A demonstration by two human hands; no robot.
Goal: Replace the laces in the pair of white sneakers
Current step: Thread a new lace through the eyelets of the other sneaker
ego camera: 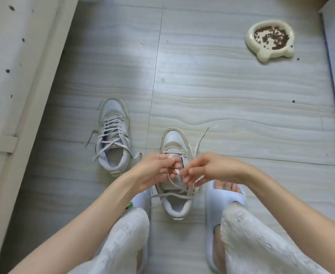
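Two white sneakers stand on the grey floor. The left sneaker (113, 135) is fully laced, its lace ends loose at the sides. The right sneaker (175, 143) sits between my feet with its lace (201, 139) partly undone; one end trails up to the right and another strand lies across the opening. Both hands hover over its tongue. My left hand (156, 171) pinches a strand of the lace with curled fingers. My right hand (204, 171) pinches the lace from the other side. The eyelets under my hands are hidden.
A cream pet bowl (250, 37) with dark kibble sits at the far right, a few bits scattered near it. A white furniture edge (24, 95) runs along the left. My feet wear white slides (222, 198) on either side of the near sneaker.
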